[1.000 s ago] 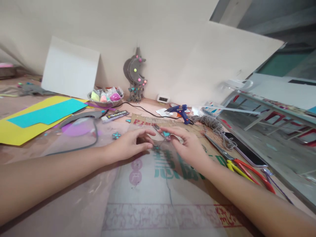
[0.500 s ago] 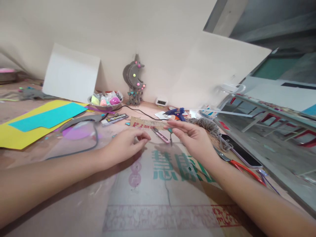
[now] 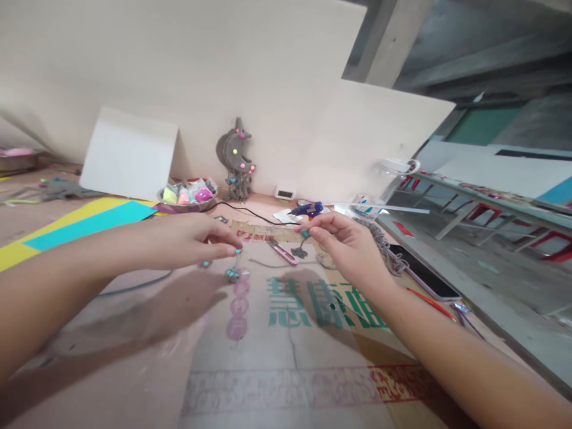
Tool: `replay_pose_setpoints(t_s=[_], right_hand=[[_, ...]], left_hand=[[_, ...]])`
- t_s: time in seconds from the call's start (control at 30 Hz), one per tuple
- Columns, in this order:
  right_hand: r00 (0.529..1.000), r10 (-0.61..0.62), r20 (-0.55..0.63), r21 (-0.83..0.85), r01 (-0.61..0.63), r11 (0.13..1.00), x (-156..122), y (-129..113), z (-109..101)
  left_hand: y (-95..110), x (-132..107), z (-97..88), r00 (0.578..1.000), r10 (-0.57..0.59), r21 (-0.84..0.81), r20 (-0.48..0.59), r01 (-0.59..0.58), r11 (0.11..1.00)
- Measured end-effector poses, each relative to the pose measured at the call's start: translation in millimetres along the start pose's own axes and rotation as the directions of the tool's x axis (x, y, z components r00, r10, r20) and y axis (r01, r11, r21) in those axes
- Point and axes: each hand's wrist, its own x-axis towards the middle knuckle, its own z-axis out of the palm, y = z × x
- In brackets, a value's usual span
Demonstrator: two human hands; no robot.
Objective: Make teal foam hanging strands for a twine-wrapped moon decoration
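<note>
My right hand (image 3: 348,244) is raised above a flattened cardboard sheet (image 3: 286,333) and pinches a thin string with a small grey and teal ornament (image 3: 300,252) dangling from it. My left hand (image 3: 187,238) is lifted too, its fingertips pinched on the other end of the string, where a small teal charm (image 3: 232,273) hangs. A pink utility knife (image 3: 282,251) lies on the cardboard between my hands.
A blue glue gun (image 3: 307,209), a bowl of coloured clay packets (image 3: 187,194), a grey moon ornament (image 3: 236,158) and a white board (image 3: 129,154) stand along the wall. Yellow and teal paper (image 3: 75,225) lies left. Twine (image 3: 384,244), a phone (image 3: 424,277) and red-handled pliers lie right.
Both hands have lifted off the cardboard, each pinching an end of the string, and drawn apart, so the charms now dangle above it. The view has tilted upward.
</note>
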Motion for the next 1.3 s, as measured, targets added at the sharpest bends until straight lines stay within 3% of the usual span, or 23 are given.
replay_pose_setpoints(t_s=[0.07, 0.23, 0.33, 0.5, 0.6, 0.7, 0.87, 0.97, 1.13, 1.3], right_hand=[[1.000, -0.022, -0.011, -0.069, 0.021, 0.997, -0.1, -0.7, -0.5], [0.999, -0.038, -0.011, -0.132, 0.036, 0.991, 1.0, -3.5, 0.5], [1.000, -0.030, 0.001, -0.123, 0.030, 0.992, 1.2, -4.1, 0.8], [0.999, -0.015, 0.030, -0.085, 0.018, 0.996, 0.2, -4.4, 0.5], [0.999, -0.014, 0.044, -0.115, 0.019, 0.993, -0.1, -5.6, 0.7], [0.999, -0.013, 0.046, -0.141, 0.019, 0.990, -0.5, -7.4, 0.9], [0.998, -0.019, 0.055, -0.143, 0.027, 0.989, -1.1, -9.0, 0.0], [0.999, -0.027, 0.047, -0.149, 0.034, 0.988, -1.0, -7.4, -1.0], [0.999, -0.022, 0.043, -0.196, 0.030, 0.980, -1.1, -7.4, -1.2], [0.998, 0.007, 0.068, -0.186, 0.005, 0.982, -1.6, -11.8, 0.5]], left_hand=[[-12.2, 10.9, 3.4, 0.994, -0.031, 0.142, 0.104, 0.016, 0.990], [-30.9, 36.6, 20.8, 0.992, -0.112, 0.365, 0.051, 0.086, 0.927], [-33.2, 45.5, 37.2, 0.995, -0.052, 0.362, 0.081, 0.019, 0.932], [-42.7, 48.4, 64.4, 0.995, -0.079, 0.360, 0.054, 0.054, 0.931], [-48.2, 47.2, 69.1, 0.994, -0.110, 0.275, -0.020, 0.111, 0.955], [-45.5, 45.5, 62.0, 0.991, -0.125, 0.223, -0.043, 0.131, 0.966], [-27.5, 40.9, 33.9, 0.997, -0.007, 0.087, -0.078, 0.014, 0.996], [-16.6, 37.1, 16.7, 0.990, 0.000, -0.027, -0.140, -0.004, 1.000], [4.4, 25.1, -3.6, 0.958, 0.013, -0.047, -0.287, -0.027, 0.999], [22.1, 11.6, -13.8, 0.942, 0.007, -0.069, -0.336, -0.032, 0.997]])
